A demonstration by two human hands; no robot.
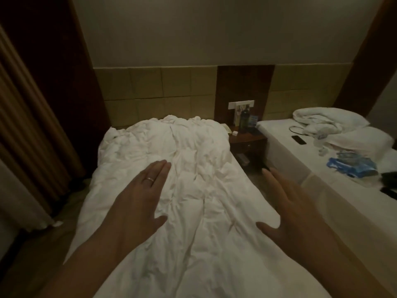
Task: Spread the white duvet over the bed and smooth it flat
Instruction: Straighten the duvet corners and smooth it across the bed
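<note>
Across the bed lies the white duvet (171,190), wrinkled and bunched at the headboard; left hand (139,194) and right hand (294,209) hover above it, palms down, fingers spread, holding nothing.

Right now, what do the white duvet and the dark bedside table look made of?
The crumpled white duvet looks like soft matte woven fabric, probably cotton, over padding: it puffs and creases finely. The small dark reddish-brown bedside table looks like varnished wood or veneer, with a faint sheen on its top; dim light leaves that open.

left hand (140,197): flat, palm down, fingers together | right hand (294,208): flat, thumb out
</note>
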